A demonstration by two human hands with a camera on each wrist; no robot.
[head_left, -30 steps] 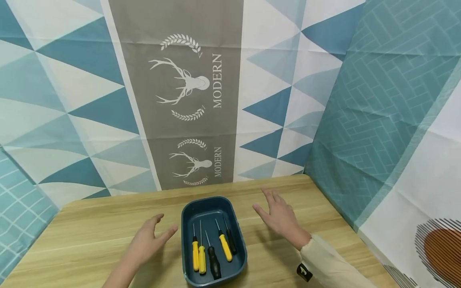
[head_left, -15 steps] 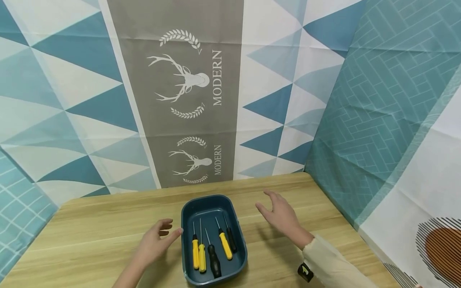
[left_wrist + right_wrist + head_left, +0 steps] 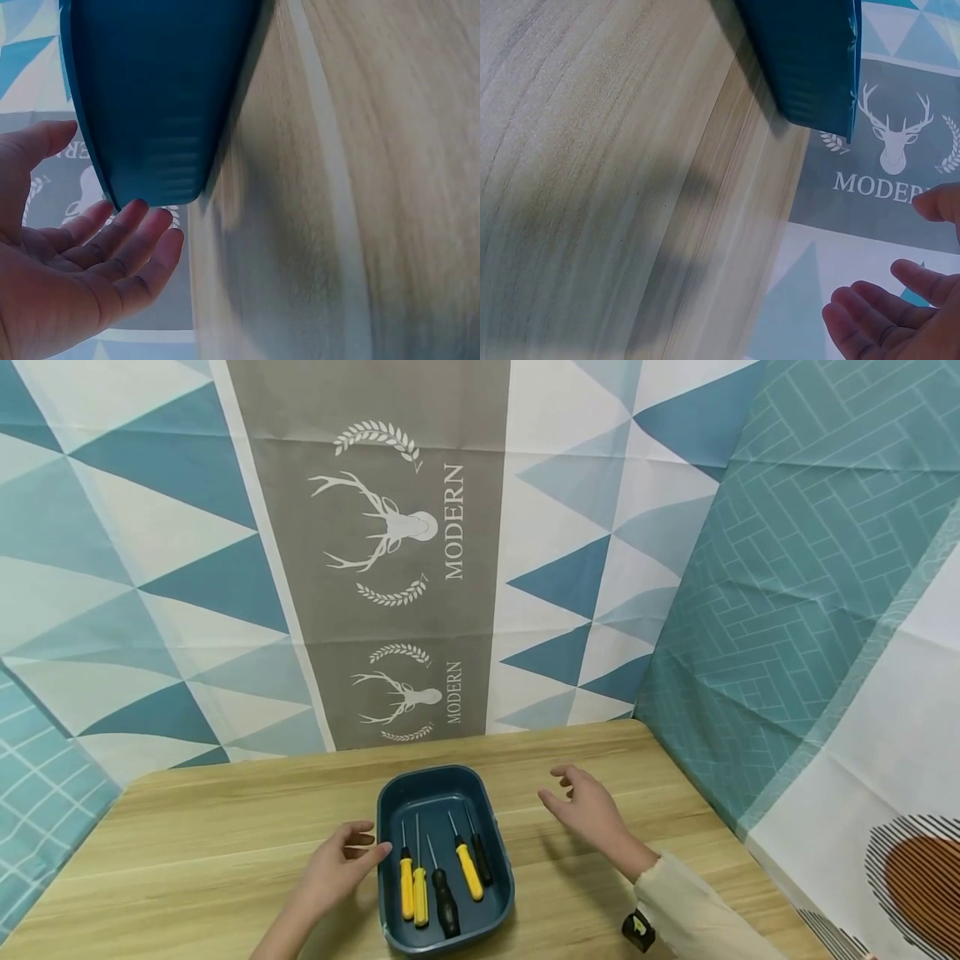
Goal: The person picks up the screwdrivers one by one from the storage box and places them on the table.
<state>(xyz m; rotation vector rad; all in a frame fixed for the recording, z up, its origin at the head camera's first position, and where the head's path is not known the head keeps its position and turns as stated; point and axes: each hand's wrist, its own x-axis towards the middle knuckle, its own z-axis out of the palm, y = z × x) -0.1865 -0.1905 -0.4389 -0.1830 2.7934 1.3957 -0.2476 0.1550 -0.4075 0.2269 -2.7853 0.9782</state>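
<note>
A dark blue rectangular tray (image 3: 431, 783) stands on the table in the head view. Inside it lie several screwdrivers, shafts pointing away: two yellow-handled ones at the left, a thick black-handled screwdriver (image 3: 447, 910) near the middle, and a yellow-handled screwdriver (image 3: 469, 872) beside a thin black one at the right. My left hand (image 3: 337, 867) is at the tray's left side, its thumb over the rim and fingers loosely bent; whether it touches, I cannot tell. Off to the tray's right, my right hand (image 3: 588, 810) hovers with relaxed fingers, holding nothing.
The wood-grain table (image 3: 225, 827) extends on both sides of the tray. Patterned cloth (image 3: 397, 610) hangs behind the table, and teal cloth (image 3: 750, 610) borders its right side. A small black object (image 3: 638, 931) is at the right sleeve.
My left hand has moved right until its thumb overlaps the tray's left rim. The right hand has drifted slightly right, its fingers a little more bent. The tray and screwdrivers stay put.
</note>
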